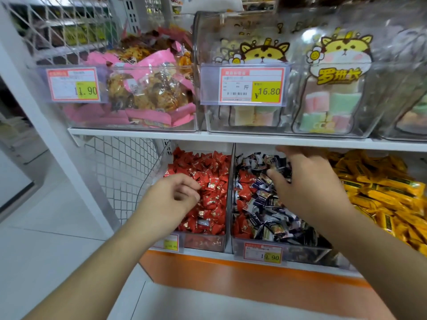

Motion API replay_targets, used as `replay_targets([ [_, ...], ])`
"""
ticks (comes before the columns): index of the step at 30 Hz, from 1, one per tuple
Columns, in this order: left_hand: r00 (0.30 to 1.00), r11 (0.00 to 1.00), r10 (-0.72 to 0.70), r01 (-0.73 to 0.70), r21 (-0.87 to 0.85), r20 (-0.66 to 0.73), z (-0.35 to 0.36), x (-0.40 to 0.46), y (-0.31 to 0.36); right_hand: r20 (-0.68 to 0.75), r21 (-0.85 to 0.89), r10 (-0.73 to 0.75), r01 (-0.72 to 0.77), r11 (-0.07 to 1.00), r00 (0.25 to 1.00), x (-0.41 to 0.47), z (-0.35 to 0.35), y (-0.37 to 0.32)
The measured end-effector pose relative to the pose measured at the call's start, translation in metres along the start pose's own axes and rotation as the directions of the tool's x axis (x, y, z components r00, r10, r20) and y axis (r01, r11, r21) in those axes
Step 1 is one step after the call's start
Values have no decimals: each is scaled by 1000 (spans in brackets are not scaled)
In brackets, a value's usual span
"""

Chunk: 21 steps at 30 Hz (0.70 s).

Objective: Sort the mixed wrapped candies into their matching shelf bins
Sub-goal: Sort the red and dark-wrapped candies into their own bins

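Down at the lower shelf, the left hand hovers over the red candy bin, fingers loosely curled, seemingly empty. The right hand reaches spread-fingered into the mixed blue-and-red candies next door.

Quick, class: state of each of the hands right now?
Left hand: fingers curled over the red candies; whether it holds one cannot be told.
Right hand: open, fingers spread over the dark blue candies.

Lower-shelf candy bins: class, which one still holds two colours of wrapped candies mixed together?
The middle bin, under the right hand: red candies lie among its dark blue ones. The left bin looks all red, the right one all yellow.
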<state>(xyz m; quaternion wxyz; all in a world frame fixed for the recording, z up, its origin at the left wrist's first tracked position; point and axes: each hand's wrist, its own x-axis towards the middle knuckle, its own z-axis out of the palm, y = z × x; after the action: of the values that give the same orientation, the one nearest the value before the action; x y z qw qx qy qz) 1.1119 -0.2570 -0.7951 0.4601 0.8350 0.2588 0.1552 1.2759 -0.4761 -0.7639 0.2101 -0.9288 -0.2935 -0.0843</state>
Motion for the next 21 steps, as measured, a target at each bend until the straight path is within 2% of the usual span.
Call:
replay_targets([
  [2,996,998,16,-21,54,91,5,3,-12,44,33,-20,18,999,999,-2,4,-1],
  [4,988,989,28,-50,138,154,12,6,-19,81,114,-203,194,974,976,-10,13,-10],
  [6,985,962,44,-87,258,169,21,11,-26,114,174,-402,380,909,909,-18,25,-23],
  [9,983,903,20,-96,418,182,29,18,-31,171,230,-533,493,839,828,-23,43,-35],
  [17,973,792,-126,-19,611,194,28,27,-32,142,247,-537,496,833,832,-24,52,-30],
  [21,946,737,-203,-21,675,252,31,34,-33,140,241,-538,499,833,831,-25,54,-29],
])
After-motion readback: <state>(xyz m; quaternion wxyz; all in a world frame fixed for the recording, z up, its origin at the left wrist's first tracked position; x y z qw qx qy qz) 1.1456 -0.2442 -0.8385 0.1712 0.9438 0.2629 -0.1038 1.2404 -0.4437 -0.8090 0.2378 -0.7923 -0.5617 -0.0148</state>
